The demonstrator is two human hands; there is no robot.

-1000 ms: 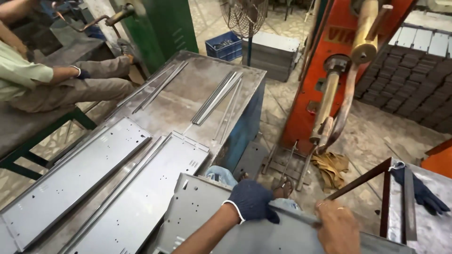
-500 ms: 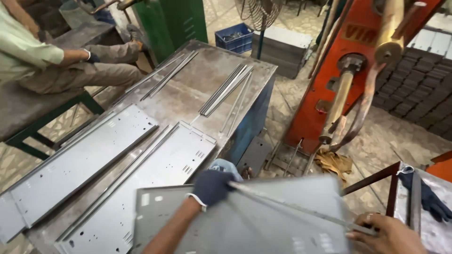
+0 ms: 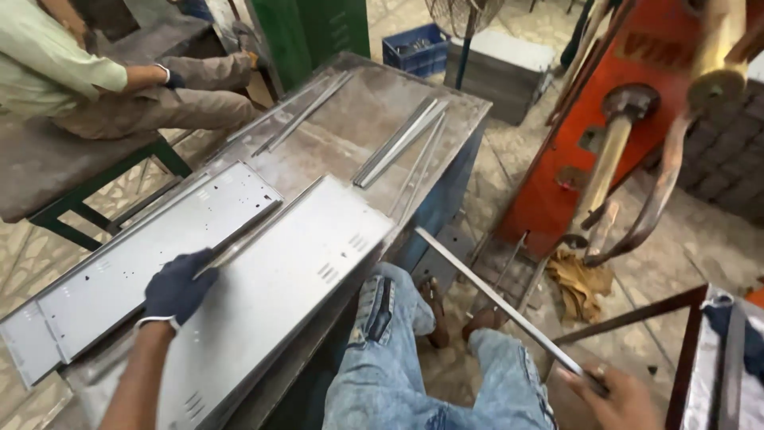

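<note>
Sheet metal now lies flat on the table (image 3: 350,119): the perforated panel (image 3: 294,279) that half a second ago was held up across the person's lap, between both hands, has come down beside a second panel (image 3: 151,255) already lying to its left. That change suggests the panel has been laid aside with its neighbour, and the work in hand has passed to the loose strip.

The left hand (image 3: 177,288), in a dark glove, rests at the panel's left edge, fingers curled over a thin bar that runs along the seam between the two panels; its grip looks closed on that bar, though the fingertips are hidden. The right hand (image 3: 613,398), bare, sits at the near right corner of the view with its grip clamped around the near end of a long flat metal strip (image 3: 493,299).

The strip is held in the air over the person's knees, clear of the table. Its long axis runs diagonally, from the near right at the hand up to the far left, where its free end points toward the table's near corner. The panel's long axis runs from near left to far right.
</note>
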